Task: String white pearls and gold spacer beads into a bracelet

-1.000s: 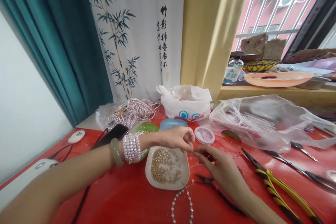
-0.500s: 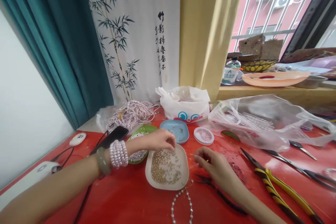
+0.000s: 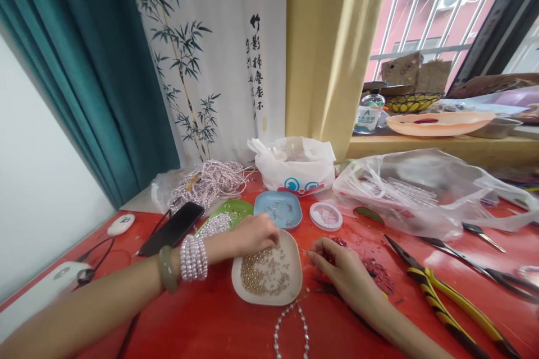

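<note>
Gold beads (image 3: 252, 275) lie in the cream tray (image 3: 295, 277) before you, and your left hand (image 3: 257, 234) is curled over its far edge, fingers bunched downward; whether they grip a bead can't be told. Your right hand (image 3: 342, 265), just right of the tray, pinches a thin pale sliver (image 3: 304, 251), its long axis running roughly sideways, the free end pointing left toward the tray. Black characters (image 3: 256, 61) run down the white curtain (image 3: 223, 56), 竹 and 影 topmost; the bottle's label (image 3: 365, 118) shows "A".
</note>
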Available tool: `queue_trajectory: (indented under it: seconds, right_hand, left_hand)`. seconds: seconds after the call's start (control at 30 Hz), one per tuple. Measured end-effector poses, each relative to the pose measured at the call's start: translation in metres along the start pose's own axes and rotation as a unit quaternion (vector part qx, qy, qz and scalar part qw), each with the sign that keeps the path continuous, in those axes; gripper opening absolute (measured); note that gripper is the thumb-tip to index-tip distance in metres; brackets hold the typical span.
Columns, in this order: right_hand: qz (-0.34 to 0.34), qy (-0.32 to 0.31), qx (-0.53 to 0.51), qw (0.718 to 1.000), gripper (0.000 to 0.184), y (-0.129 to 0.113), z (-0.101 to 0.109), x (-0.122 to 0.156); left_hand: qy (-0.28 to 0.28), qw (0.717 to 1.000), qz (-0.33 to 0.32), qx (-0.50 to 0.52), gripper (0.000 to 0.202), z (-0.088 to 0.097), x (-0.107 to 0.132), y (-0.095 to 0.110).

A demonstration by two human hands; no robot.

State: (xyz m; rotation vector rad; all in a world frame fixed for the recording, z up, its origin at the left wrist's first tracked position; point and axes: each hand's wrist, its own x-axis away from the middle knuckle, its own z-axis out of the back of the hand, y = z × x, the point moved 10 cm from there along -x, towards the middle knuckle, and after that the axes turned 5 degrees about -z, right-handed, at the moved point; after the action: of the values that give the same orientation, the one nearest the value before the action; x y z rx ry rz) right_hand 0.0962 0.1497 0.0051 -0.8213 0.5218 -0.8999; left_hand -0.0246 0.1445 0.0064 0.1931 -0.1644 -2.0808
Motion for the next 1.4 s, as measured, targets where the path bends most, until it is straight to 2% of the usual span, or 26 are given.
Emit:
queue_trajectory:
  seconds: [0.2, 0.33, 0.53, 0.67, 0.73, 0.77, 0.83, 0.9, 0.97, 1.07, 1.2, 1.4]
  right_hand:
    - [-0.005, -0.004, -0.008, 1.000, 0.014, 0.000, -0.002, 0.000]
    - [-0.003, -0.007, -0.015, 1.000, 0.014, 0.000, -0.003, 0.000]
    - [0.007, -0.002, -0.027, 1.000, 0.013, -0.002, -0.001, -0.001]
    - [0.014, 0.012, -0.041, 0.999, 0.014, -0.008, 0.002, 0.001]
    - [0.015, 0.025, -0.051, 0.998, 0.014, -0.012, 0.005, 0.003]
    - [0.014, 0.034, -0.061, 0.997, 0.014, -0.014, 0.007, 0.005]
    - [0.004, 0.056, -0.090, 0.994, 0.014, -0.017, 0.011, 0.009]
    - [-0.012, 0.072, -0.116, 0.990, 0.014, -0.017, 0.015, 0.012]
    - [-0.025, 0.076, -0.128, 0.988, 0.015, -0.018, 0.015, 0.014]
    - [-0.017, 0.071, -0.132, 0.989, 0.015, -0.021, 0.013, 0.015]
    - [0.021, 0.075, -0.125, 0.989, 0.013, -0.027, 0.013, 0.015]
    - [0.039, 0.077, -0.087, 0.992, 0.010, -0.034, 0.013, 0.019]
  left_hand:
    - [-0.016, 1.000, -0.007, 0.005, 0.016, 0.002, -0.002, 0.008]
    - [-0.011, 0.999, 0.003, 0.039, 0.011, 0.004, -0.004, 0.007]
    - [0.048, 0.988, 0.056, 0.133, 0.006, 0.008, 0.001, -0.009]
    - [0.102, 0.962, 0.105, 0.231, 0.012, 0.010, 0.006, -0.013]
    - [0.127, 0.933, 0.125, 0.313, 0.017, 0.009, 0.006, -0.008]
    - [0.141, 0.905, 0.136, 0.378, 0.019, 0.007, 0.007, -0.005]
    - [0.172, 0.796, 0.162, 0.557, 0.018, -0.001, 0.008, 0.002]
    - [0.179, 0.692, 0.170, 0.678, 0.018, -0.011, 0.008, 0.013]
    - [0.170, 0.640, 0.163, 0.731, 0.019, -0.016, 0.007, 0.024]
    - [0.156, 0.607, 0.159, 0.763, 0.023, -0.024, 0.007, 0.032]
    - [0.157, 0.599, 0.161, 0.768, 0.022, -0.029, 0.009, 0.032]
    - [0.164, 0.590, 0.152, 0.776, 0.020, -0.031, 0.008, 0.031]
